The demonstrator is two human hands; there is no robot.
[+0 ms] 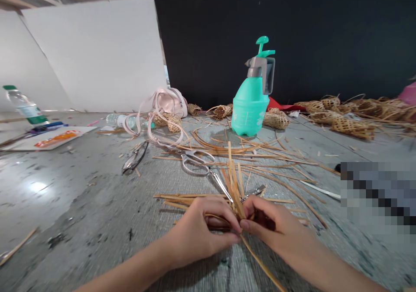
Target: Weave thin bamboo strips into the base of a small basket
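A bundle of thin tan strips fans upward between my hands, with more strips crossing it sideways. My left hand pinches the strips at their crossing from the left. From the right, my right hand pinches the same crossing, thumb and fingers close together. One long strip runs from the fingertips down toward the bottom edge. Silver scissors lie just beyond the hands, blades pointing at the bundle. A small metal tool lies partly hidden behind my right hand.
Loose strips spread behind the scissors. Farther back stand a turquoise spray bottle and a pink bag, with woven pieces at right. Black-handled snips, plastic bottles and a white board are at left.
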